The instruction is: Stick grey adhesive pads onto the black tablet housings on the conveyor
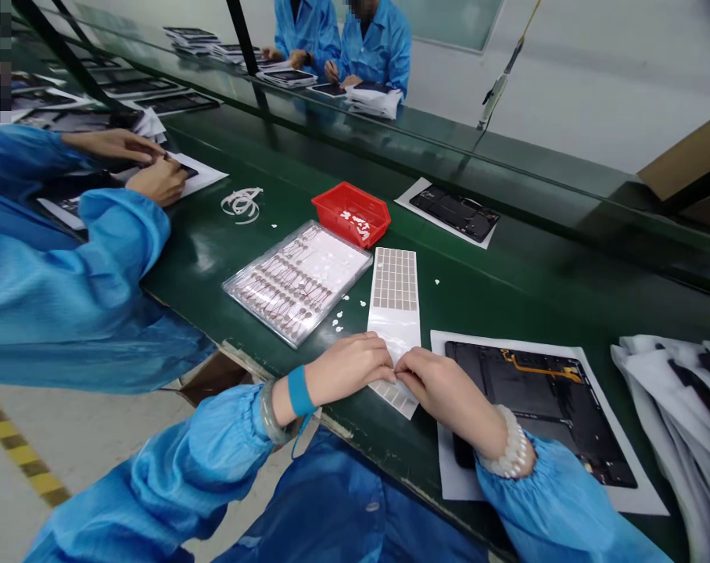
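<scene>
Over a long sheet of small grey-beige stickers (395,281) my left hand (355,361) and my right hand (442,385) meet, fingertips pinched and almost touching. What lies between the fingertips is too small to make out. The sheet's middle strip is bare and shiny; more stickers show below my hands. Left of it, a clear plastic tray (299,281) holds rows of small round parts with thin reddish wires. A few small white pieces (339,320) lie scattered between tray and sheet. Under my right forearm is a black laptop casing (536,399) with an orange ribbon cable, on white paper.
A red bin (352,215) with white bits stands behind the tray. Beyond it lies another black casing (454,211). White curled strips (242,205) are at left, near a co-worker's hands (155,184). Wrapped sheets (683,414) are stacked at right. Two people stand across the bench.
</scene>
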Tool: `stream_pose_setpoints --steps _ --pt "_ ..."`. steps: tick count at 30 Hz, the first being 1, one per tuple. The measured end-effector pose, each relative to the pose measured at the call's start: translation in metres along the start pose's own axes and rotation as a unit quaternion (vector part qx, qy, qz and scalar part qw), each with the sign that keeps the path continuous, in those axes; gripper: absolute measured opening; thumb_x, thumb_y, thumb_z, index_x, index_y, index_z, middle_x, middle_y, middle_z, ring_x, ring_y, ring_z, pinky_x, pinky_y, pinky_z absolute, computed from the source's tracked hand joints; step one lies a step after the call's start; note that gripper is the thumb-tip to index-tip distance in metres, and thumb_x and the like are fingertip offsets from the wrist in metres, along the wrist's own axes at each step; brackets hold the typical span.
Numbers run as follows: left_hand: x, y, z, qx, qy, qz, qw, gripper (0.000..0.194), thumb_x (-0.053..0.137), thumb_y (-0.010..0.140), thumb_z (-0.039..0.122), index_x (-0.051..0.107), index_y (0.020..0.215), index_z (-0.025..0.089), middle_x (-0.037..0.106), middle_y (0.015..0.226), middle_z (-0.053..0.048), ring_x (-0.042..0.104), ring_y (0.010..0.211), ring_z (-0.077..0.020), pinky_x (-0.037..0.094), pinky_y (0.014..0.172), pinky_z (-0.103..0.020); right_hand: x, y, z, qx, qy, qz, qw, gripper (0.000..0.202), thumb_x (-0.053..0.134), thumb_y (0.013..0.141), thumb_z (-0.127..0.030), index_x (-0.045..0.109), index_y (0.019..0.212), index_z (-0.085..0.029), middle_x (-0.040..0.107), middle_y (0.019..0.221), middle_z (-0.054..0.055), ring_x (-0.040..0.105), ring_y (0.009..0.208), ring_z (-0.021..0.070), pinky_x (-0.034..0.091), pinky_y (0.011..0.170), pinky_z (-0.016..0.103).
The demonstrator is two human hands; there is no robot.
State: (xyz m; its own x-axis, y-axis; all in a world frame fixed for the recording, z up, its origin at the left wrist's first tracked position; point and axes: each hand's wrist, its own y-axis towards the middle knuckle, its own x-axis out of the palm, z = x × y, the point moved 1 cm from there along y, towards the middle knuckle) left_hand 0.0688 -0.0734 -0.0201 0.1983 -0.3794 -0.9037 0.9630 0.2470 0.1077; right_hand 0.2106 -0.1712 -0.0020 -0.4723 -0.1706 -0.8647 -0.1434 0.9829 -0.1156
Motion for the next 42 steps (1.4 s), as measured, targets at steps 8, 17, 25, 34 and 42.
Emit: stream_pose_setpoints --steps 8,17,25,34,42 --pt "-0.025 0.003 0.003 0.001 -0.043 -0.059 0.997 0.033 0.049 0.092 0.045 0.063 0.1 0.016 0.066 0.094 -0.005 0.062 0.087 -0.0193 0.045 0.075 -0.028 -0.042 -0.057 0.024 0.108 0.18 0.124 0.97 0.013 0.049 0.088 -0.029 0.057 0.081 -0.022 0.062 0.079 0.001 0.057 0.07 0.0142 0.044 0.063 0.026" --pt "0.026 0.047 0.044 0.218 0.131 -0.005 0.967 0.019 0.046 0.094 0.021 0.055 0.11 0.018 0.058 0.111 -0.007 0.053 0.098 -0.0223 0.045 0.077 -0.033 -0.006 -0.08 0.068 0.232 0.143 0.207 0.94 0.02 0.054 0.083 -0.033 0.059 0.067 -0.023 0.062 0.073 0.003 0.05 0.084 0.0223 0.038 0.082 0.04" --pt "0.03 0.052 0.041 0.211 0.123 -0.011 0.97 0.015 0.046 0.094 0.021 0.055 0.107 0.018 0.058 0.107 -0.005 0.052 0.096 -0.0212 0.045 0.077 -0.033 0.0 -0.077 0.067 0.27 0.1 0.23 0.93 0.017 0.057 0.08 -0.029 0.064 0.066 -0.024 0.06 0.082 0.004 0.047 0.089 0.0239 0.035 0.085 0.043" --pt "0.032 0.051 0.04 0.21 0.113 0.0 0.971 0.015 0.048 0.094 0.02 0.055 0.107 0.019 0.059 0.107 -0.005 0.052 0.098 -0.0211 0.045 0.078 -0.033 0.002 -0.075 0.063 0.286 0.093 0.239 0.923 0.02 0.055 0.081 -0.031 0.064 0.065 -0.024 0.059 0.082 0.004 0.046 0.091 0.0243 0.034 0.086 0.044" --pt "0.03 0.052 0.041 0.204 0.103 -0.022 0.973 0.026 0.059 0.088 0.028 0.053 0.111 0.017 0.058 0.105 -0.004 0.052 0.097 -0.0214 0.045 0.079 -0.034 0.002 -0.076 0.063 0.288 0.069 0.228 0.928 0.02 0.054 0.082 -0.032 0.064 0.067 -0.023 0.059 0.084 0.004 0.047 0.092 0.0235 0.034 0.085 0.042"
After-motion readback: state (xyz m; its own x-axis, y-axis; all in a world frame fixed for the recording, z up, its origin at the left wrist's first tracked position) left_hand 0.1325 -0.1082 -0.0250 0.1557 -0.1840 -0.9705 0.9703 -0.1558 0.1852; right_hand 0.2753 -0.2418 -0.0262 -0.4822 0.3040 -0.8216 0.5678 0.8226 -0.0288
